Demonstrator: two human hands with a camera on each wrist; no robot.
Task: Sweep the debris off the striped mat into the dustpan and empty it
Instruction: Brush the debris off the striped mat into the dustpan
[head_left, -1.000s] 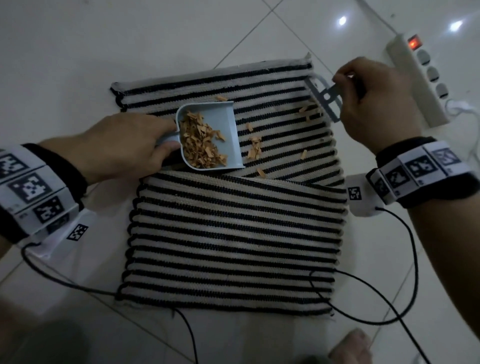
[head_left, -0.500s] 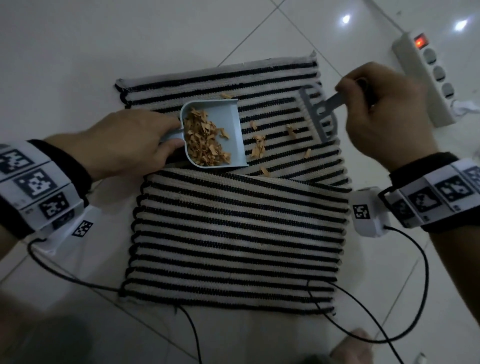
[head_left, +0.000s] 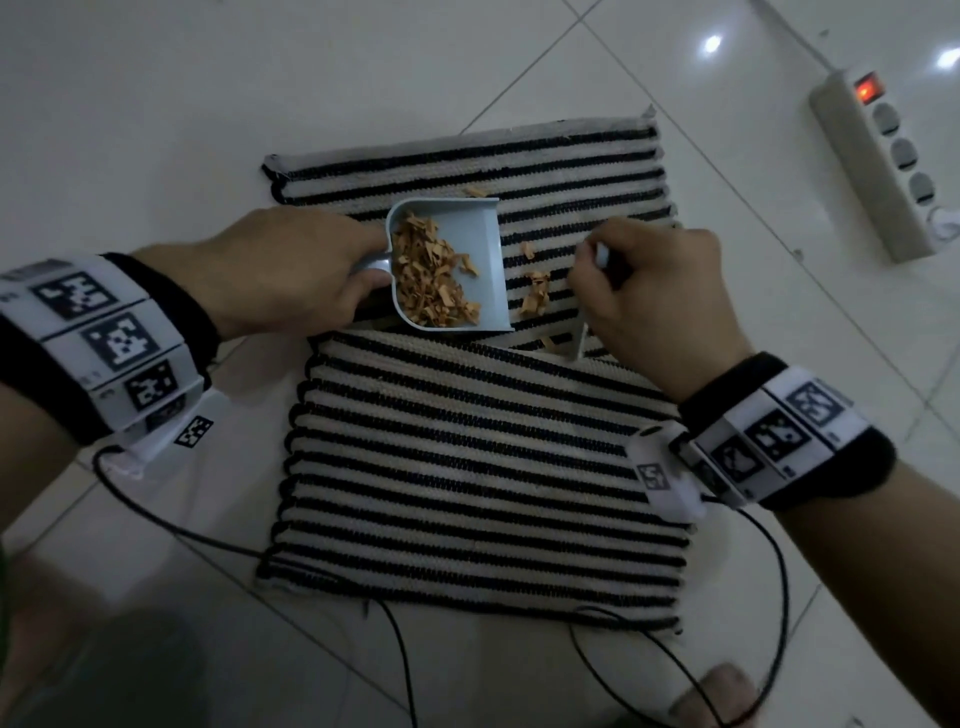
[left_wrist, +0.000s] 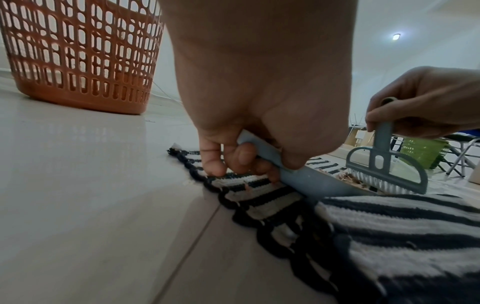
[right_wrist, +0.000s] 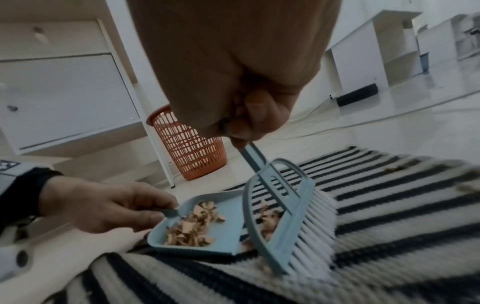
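On tiled floor (head_left: 156, 104), our right hand (head_left: 654, 291), gripping the brush (right_wrist: 293, 222), has swept chips (head_left: 537, 299) leftward to the dustpan (head_left: 483, 244) our left hand (head_left: 291, 270) grips; strays remain.

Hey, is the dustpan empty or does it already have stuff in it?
Partly full. The dustpan holds a heap of brown shavings toward its handle end; more shavings lie on the mat outside its mouth.

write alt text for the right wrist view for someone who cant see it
A right hand sweeps a blue brush across a striped mat, pushing wood shavings into a blue dustpan held by the left hand. An orange basket stands behind.
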